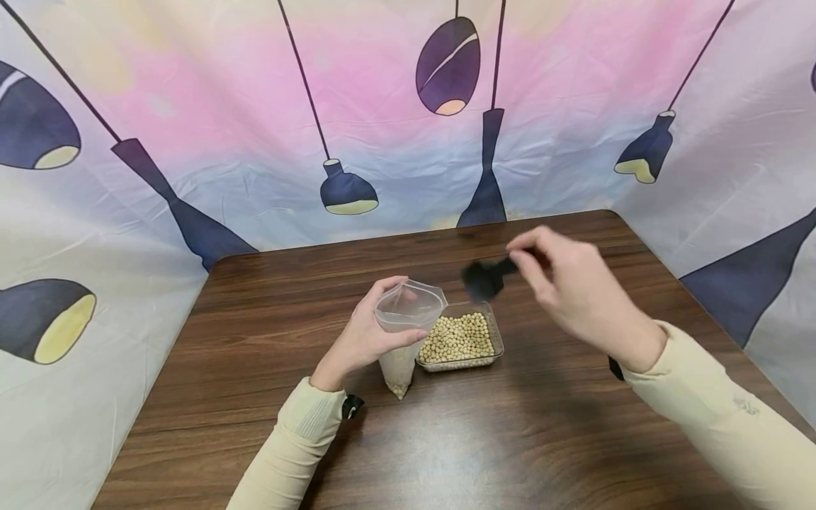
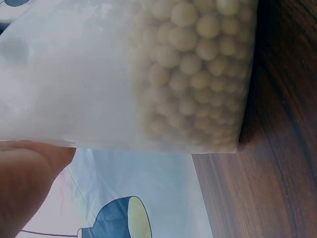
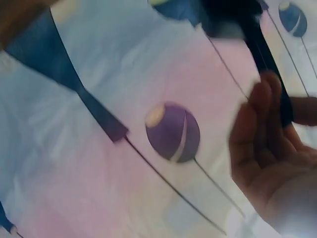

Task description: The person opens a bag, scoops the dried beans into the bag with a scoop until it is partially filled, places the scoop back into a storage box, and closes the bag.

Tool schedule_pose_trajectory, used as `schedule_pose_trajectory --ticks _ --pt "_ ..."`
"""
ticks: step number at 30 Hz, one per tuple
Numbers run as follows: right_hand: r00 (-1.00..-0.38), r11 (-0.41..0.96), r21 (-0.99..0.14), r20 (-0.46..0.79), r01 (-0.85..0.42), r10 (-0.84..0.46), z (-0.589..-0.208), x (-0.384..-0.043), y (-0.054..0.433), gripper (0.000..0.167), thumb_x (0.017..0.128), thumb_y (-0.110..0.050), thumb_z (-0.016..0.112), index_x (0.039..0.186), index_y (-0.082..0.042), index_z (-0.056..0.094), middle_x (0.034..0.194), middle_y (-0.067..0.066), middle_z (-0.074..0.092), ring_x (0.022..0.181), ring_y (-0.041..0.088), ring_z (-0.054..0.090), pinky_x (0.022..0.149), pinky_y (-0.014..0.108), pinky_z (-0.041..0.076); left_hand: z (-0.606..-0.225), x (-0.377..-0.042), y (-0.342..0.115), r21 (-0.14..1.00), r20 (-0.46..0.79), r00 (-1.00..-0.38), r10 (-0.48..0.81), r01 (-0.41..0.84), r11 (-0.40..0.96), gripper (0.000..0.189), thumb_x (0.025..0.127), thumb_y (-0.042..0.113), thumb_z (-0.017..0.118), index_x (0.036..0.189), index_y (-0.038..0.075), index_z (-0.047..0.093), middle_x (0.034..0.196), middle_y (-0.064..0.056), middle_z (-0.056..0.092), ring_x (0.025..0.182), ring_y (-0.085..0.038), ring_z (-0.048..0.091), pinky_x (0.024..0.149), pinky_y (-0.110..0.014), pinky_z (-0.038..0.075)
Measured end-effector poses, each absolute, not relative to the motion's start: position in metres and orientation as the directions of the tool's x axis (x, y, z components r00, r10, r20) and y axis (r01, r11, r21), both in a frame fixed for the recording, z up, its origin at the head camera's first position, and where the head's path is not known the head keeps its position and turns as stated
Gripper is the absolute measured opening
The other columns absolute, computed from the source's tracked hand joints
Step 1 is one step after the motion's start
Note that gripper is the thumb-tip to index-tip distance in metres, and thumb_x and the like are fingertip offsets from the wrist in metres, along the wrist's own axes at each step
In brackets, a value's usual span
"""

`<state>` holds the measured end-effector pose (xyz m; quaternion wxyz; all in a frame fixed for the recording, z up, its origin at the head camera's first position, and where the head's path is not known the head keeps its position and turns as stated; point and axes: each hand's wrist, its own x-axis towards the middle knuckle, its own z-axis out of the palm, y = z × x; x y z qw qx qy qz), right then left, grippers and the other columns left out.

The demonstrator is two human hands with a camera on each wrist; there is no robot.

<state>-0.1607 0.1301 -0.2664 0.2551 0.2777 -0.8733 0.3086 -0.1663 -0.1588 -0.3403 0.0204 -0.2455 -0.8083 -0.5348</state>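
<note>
My left hand (image 1: 362, 336) holds a clear plastic pouch (image 1: 397, 363) upright, thumb and fingers around its spread mouth. Through the pouch wall in the left wrist view, pale round beans (image 2: 193, 74) fill the lower part. A small black scoop (image 1: 486, 280), blurred, hangs in the air above the glass dish's back right corner, to the right of the pouch mouth. Its handle is pinched by my right hand (image 1: 576, 287), also seen in the right wrist view. What the scoop's bowl contains cannot be made out. The rectangular glass dish (image 1: 465, 364) beside the pouch contains many yellowish beans (image 1: 455, 338).
Pouch and dish stand on a dark wood-grain table (image 1: 255, 354) with rounded back corners. Behind and beside it hangs a cloth backdrop (image 1: 210, 127) printed with lamps. Dark bands (image 1: 352, 406) show at the wrists.
</note>
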Motion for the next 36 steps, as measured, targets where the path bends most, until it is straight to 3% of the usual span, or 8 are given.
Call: schedule_pose_trajectory --ticks 4,9,16,22,26,31,36 --pt "-0.792 0.735 -0.351 0.454 -0.581 -0.409 -0.295 -0.159 0.126 0.011 0.097 -0.008 0.056 0.103 -0.005 0.064 0.079 0.003 0.061 0.059 0.013 0.050 0.052 0.030 0.043 -0.341 -0.167 -0.158 0.853 0.308 -0.874 0.376 0.429 0.298 0.076 0.075 0.003 0.083 0.138 0.000 0.042 0.121 -0.020 0.060 0.114 -0.037 0.055 0.094 -0.049 0.043" --pt "-0.807 0.760 -0.316 0.396 -0.568 -0.438 -0.323 -0.162 0.122 0.009 0.095 -0.007 0.056 0.099 -0.005 0.064 0.084 0.003 0.065 0.068 0.014 0.057 0.061 0.034 0.047 -0.342 -0.168 -0.156 0.850 0.312 -0.870 0.381 0.435 0.297 0.074 0.075 0.003 0.083 0.137 0.001 0.042 0.120 -0.020 0.060 0.113 -0.036 0.055 0.093 -0.047 0.044" --pt "-0.913 0.687 -0.607 0.196 -0.400 -0.358 -0.340 -0.181 0.133 0.011 0.100 -0.011 0.054 0.101 -0.007 0.065 0.072 0.002 0.058 0.052 0.013 0.044 0.047 0.027 0.036 -0.340 -0.168 -0.157 0.851 0.313 -0.875 0.370 0.431 0.300 0.075 0.074 0.004 0.084 0.136 -0.001 0.042 0.120 -0.020 0.060 0.113 -0.036 0.055 0.093 -0.049 0.044" --pt "-0.959 0.591 -0.781 0.032 -0.200 -0.282 -0.362 -0.196 0.149 0.015 0.100 -0.013 0.056 0.104 0.000 0.063 0.081 0.012 0.068 0.072 0.025 0.066 0.064 0.036 0.053 -0.340 -0.167 -0.156 0.855 0.295 -0.878 0.377 0.419 0.305 0.074 0.076 0.005 0.083 0.137 -0.001 0.042 0.121 -0.020 0.060 0.114 -0.036 0.055 0.093 -0.047 0.044" --pt "-0.961 0.488 -0.866 -0.032 -0.111 -0.276 -0.379 -0.200 0.153 0.018 0.099 -0.007 0.055 0.106 0.008 0.059 0.083 0.020 0.069 0.077 0.034 0.068 0.071 0.042 0.056 -0.341 -0.167 -0.155 0.853 0.303 -0.874 0.379 0.427 0.302 0.074 0.075 0.005 0.083 0.137 -0.001 0.042 0.120 -0.020 0.060 0.113 -0.037 0.056 0.093 -0.047 0.044" --pt "-0.956 0.356 -0.933 -0.057 -0.051 -0.288 -0.396 -0.202 0.150 0.018 0.098 -0.001 0.054 0.106 0.015 0.056 0.079 0.018 0.069 0.070 0.023 0.069 0.066 0.034 0.057 -0.341 -0.167 -0.155 0.852 0.301 -0.876 0.376 0.425 0.307 0.074 0.076 0.005 0.083 0.137 -0.001 0.042 0.120 -0.020 0.060 0.113 -0.037 0.055 0.093 -0.048 0.044" --pt "-0.955 0.308 -0.951 -0.075 -0.018 -0.288 -0.401 -0.202 0.149 0.019 0.098 0.001 0.052 0.108 0.017 0.054 0.079 0.015 0.069 0.069 0.014 0.066 0.066 0.032 0.057 -0.340 -0.167 -0.155 0.852 0.303 -0.876 0.375 0.426 0.306 0.074 0.076 0.005 0.083 0.137 -0.001 0.042 0.120 -0.020 0.060 0.114 -0.036 0.055 0.094 -0.048 0.043"
